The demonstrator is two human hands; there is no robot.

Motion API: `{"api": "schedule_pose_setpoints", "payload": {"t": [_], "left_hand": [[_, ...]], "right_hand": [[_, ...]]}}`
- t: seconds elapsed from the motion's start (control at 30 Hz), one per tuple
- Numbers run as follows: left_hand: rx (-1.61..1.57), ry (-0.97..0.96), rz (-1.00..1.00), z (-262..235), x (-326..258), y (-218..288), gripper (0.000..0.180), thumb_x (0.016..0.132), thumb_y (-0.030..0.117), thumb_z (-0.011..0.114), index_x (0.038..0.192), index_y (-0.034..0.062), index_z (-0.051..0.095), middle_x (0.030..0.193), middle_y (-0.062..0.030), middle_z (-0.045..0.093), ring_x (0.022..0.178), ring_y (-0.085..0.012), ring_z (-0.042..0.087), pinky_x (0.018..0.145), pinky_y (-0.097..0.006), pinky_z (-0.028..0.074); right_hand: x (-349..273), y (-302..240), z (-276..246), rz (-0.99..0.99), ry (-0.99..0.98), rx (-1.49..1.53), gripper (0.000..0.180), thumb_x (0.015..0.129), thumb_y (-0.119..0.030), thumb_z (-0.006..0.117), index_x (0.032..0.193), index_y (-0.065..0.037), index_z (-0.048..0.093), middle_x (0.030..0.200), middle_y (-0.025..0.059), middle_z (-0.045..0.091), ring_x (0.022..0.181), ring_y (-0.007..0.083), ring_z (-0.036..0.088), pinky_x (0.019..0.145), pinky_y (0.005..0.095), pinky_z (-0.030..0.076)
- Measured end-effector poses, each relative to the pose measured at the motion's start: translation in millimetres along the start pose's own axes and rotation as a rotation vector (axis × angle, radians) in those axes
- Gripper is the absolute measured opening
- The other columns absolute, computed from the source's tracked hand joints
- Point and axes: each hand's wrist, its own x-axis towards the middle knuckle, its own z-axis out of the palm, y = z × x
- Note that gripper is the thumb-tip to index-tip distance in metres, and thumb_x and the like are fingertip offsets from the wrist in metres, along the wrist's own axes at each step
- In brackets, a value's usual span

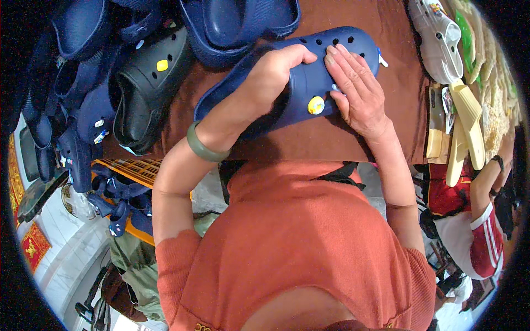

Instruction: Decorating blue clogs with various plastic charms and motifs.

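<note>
A navy blue clog lies slantwise across the brown tabletop, its toe pointing right. My left hand reaches into its foot opening; the thumb rests over the upper, while the other fingers are hidden inside. On the toe part, my right hand lies flat with fingers stretched and side by side, its thumb beside a small white piece. A round yellow charm sits on the clog's near side, between the two hands. Another white charm sticks out at the toe's far right.
A black clog with a yellow charm stands to the left, beside piled navy clogs. Another navy clog sits at the far edge. White clogs and cream slippers lie right, near another person's arm.
</note>
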Motion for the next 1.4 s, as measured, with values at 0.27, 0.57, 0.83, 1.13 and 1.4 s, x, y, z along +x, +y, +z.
{"api": "schedule_pose_setpoints", "payload": {"t": [0.27,0.57,0.83,1.13,1.4], "left_hand": [[-0.227,0.072,-0.162,6,6,0,0.035,0.092,0.021,0.045,0.105,-0.0095,0.057,0.091,-0.0191,0.067,0.075,-0.0248,0.068,0.073,-0.034,0.056],[0.223,-0.017,0.066,1,-1,7,0.03,0.094,0.017,0.041,0.107,-0.0031,0.058,0.1,-0.0113,0.065,0.09,-0.0156,0.062,0.082,-0.029,0.049],[0.073,0.034,0.039,1,-3,2,0.025,0.092,0.021,0.047,0.099,0.0012,0.062,0.1,-0.008,0.063,0.087,-0.0135,0.06,0.08,-0.027,0.047],[0.232,-0.104,0.11,6,-9,18,0.027,0.095,0.017,0.04,0.103,-0.0039,0.055,0.098,-0.0093,0.063,0.09,-0.0131,0.059,0.08,-0.028,0.048],[-0.043,0.022,-0.106,2,-22,6,0.028,0.089,0.02,0.049,0.104,-0.0007,0.06,0.1,-0.0111,0.065,0.086,-0.0192,0.065,0.078,-0.031,0.052]], "right_hand": [[1,17,2,0.067,0.179,0.413,0.024,0.09,0.0,0.045,0.111,0.004,0.057,0.103,0.0165,0.064,0.101,0.0318,0.061,0.09,0.0364,0.047],[14,-28,-18,0.106,-0.054,0.036,0.043,0.076,-0.051,0.063,0.082,-0.009,0.054,0.073,0.0066,0.047,0.075,0.0236,0.049,0.072,0.0384,0.035],[16,-39,-15,0.067,-0.211,-0.08,0.04,0.074,-0.049,0.065,0.076,-0.012,0.049,0.068,0.0035,0.047,0.061,0.0192,0.052,0.064,0.0345,0.037],[5,-22,-6,-0.078,-0.118,0.019,0.034,0.078,-0.038,0.066,0.072,-0.01,0.047,0.065,0.0047,0.046,0.059,0.0196,0.052,0.066,0.0344,0.037],[7,-44,-6,-0.073,-0.087,0.003,0.033,0.078,-0.036,0.066,0.067,-0.011,0.048,0.056,0.0027,0.046,0.047,0.0197,0.05,0.06,0.0353,0.038]]}}
